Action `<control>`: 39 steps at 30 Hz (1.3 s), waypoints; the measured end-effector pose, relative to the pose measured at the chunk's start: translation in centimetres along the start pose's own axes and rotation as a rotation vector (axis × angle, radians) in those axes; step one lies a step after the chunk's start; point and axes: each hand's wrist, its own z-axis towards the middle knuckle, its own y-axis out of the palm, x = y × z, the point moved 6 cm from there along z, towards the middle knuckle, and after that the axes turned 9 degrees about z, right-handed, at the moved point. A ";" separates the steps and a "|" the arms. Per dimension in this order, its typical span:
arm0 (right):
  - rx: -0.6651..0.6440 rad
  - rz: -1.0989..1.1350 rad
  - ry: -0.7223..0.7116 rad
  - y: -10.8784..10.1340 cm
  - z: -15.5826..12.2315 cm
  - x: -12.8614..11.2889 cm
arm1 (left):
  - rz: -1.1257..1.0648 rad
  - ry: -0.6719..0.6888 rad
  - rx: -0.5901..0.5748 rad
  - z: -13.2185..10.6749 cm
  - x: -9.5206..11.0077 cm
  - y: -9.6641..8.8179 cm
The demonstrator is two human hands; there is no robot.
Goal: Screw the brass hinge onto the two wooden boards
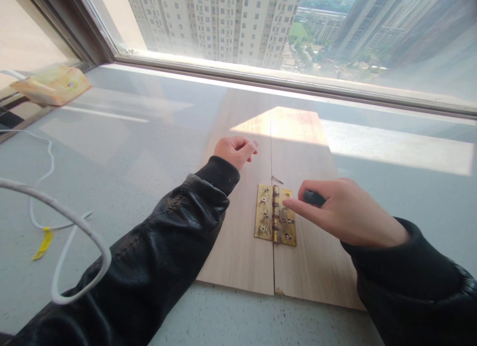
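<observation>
- The brass hinge (275,214) lies flat across the seam between two wooden boards (238,256), towards their near edge.
- A loose screw (277,180) lies just beyond it.
- The right hand (346,212) is closed round a dark handle (313,198), its forefinger reaching the hinge's right leaf.
- The left hand (235,151) is loosely curled over the left board; I cannot tell whether it holds anything.
- The boards rest on a grey tabletop (149,152), with a white cable (67,221) at the left.
</observation>
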 end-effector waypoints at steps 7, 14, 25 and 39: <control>-0.060 -0.257 0.077 1.5 0.1 0.7 | -0.005 0.003 0.001 0.0 0.0 0.0; -0.175 -0.417 0.088 1.8 -0.1 -0.5 | -0.015 0.004 0.001 0.0 0.0 0.0; -0.050 -0.192 -0.111 0.3 0.2 -0.6 | -0.007 0.003 0.004 0.0 -0.1 0.0; 0.180 -0.166 -0.236 2.0 1.5 0.8 | -0.008 0.009 -0.008 0.1 0.1 0.1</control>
